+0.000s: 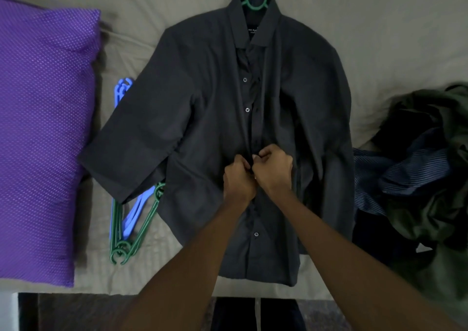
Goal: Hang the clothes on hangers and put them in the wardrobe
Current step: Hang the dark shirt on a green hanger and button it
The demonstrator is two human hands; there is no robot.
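two bare forearms reach up from the bottom edge over a dark strip of floor and the near edge of a bed; the bed is covered by a beige sheet, creased toward the far side; on it a dark grey shirt lies flat on its back, collar far from the camera, hem near the bed edge, with a green hanger inside the collar, its hook poking out beyond it; the left hand and the right hand meet at the button placket about mid-shirt, knuckles touching, fingers of both curled and pinching the front edges of the fabric together; whether a button sits between them i cannot tell; left of the shirt, partly under its sleeve, a stack of spare hangers, green and light blue, rests on the sheet; further left lies a purple pillow with pale dots; at the right edge a heap of clothes, olive, navy and striped blue, sits on the sheet, touching the shirt's right sleeve.
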